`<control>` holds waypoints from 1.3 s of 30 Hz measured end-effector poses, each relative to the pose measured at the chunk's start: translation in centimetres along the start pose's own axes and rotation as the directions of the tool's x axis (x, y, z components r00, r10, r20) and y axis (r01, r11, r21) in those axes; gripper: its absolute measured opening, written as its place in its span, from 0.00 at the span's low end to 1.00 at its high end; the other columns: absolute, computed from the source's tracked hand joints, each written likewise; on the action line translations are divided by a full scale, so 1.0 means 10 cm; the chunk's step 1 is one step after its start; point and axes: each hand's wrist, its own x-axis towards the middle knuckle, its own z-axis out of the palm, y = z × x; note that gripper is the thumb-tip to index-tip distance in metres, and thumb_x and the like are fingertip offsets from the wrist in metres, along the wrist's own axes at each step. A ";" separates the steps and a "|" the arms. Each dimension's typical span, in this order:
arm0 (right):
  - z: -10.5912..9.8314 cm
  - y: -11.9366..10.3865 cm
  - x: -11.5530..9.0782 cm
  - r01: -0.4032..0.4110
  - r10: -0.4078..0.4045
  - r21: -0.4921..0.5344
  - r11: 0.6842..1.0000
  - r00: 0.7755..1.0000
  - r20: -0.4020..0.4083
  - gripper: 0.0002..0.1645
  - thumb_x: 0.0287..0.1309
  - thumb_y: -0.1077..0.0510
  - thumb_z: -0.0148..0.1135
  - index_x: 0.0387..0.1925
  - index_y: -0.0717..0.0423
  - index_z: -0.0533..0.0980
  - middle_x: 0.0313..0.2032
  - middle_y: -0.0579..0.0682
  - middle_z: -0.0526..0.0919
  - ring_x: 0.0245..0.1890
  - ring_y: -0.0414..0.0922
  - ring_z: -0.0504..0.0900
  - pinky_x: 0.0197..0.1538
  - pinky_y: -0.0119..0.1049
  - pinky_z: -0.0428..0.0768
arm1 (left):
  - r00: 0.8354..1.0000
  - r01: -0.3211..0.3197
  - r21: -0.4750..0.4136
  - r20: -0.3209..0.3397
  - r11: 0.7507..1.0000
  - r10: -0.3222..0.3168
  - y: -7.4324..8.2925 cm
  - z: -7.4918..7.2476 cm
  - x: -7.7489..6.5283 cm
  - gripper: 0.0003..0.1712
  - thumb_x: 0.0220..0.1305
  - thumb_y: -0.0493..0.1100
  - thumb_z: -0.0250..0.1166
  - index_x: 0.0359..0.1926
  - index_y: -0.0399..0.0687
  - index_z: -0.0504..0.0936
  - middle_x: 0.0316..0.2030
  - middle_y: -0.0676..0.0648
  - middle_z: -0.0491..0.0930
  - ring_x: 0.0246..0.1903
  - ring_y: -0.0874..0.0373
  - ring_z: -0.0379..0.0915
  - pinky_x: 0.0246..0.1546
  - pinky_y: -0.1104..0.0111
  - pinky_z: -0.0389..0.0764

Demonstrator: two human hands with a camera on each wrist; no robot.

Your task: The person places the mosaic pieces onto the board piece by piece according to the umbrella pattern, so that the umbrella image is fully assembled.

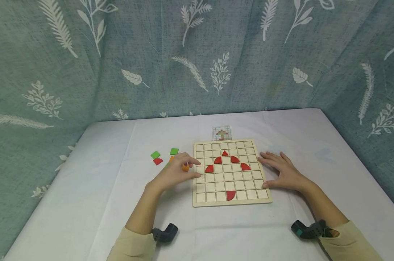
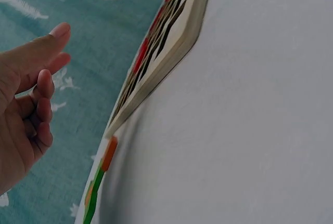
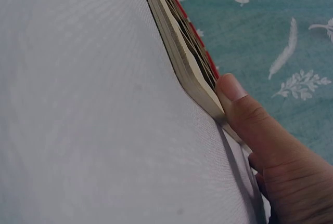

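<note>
Right fingers (image 1: 269, 162) touch grid board (image 1: 228, 177)

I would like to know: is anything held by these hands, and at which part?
Nothing appears to be held: no piece shows in the left hand, and the right hand only touches the board along its right edge.

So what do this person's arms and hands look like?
The left hand and right hand are bare, no gloves. Beige sleeves end partway down the forearms. A dark, bent device sits at each cuff; the right one has a small green patch.
</note>
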 end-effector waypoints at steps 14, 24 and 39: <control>0.00 0.01 0.00 -0.004 0.004 0.003 1.000 1.000 0.009 0.56 0.33 0.38 0.76 0.65 0.55 0.67 0.68 0.60 0.61 0.69 0.60 0.53 0.68 0.58 0.37 | 0.996 0.033 -0.021 -0.086 0.999 -0.034 -0.24 -0.41 -0.12 0.25 0.53 0.47 0.72 0.52 0.46 0.80 0.42 0.42 0.77 0.44 0.46 0.65 0.41 0.59 0.68; 0.01 0.02 0.00 -0.006 0.006 0.008 1.000 1.000 0.005 0.55 0.32 0.39 0.76 0.64 0.55 0.68 0.68 0.60 0.62 0.69 0.60 0.53 0.69 0.58 0.37 | 0.977 0.178 -0.015 -0.117 0.984 -0.178 -0.54 -0.61 -0.19 0.25 0.56 0.45 0.69 0.55 0.46 0.78 0.53 0.44 0.76 0.49 0.47 0.67 0.46 0.57 0.69; 0.01 0.03 0.00 -0.008 0.008 0.008 1.000 1.000 0.006 0.55 0.32 0.39 0.76 0.64 0.55 0.67 0.68 0.60 0.62 0.69 0.60 0.53 0.69 0.58 0.36 | 0.950 0.261 0.220 -0.235 0.940 -0.208 -0.88 -0.56 -0.22 0.18 0.59 0.31 0.60 0.51 0.39 0.80 0.52 0.36 0.74 0.56 0.39 0.64 0.57 0.47 0.65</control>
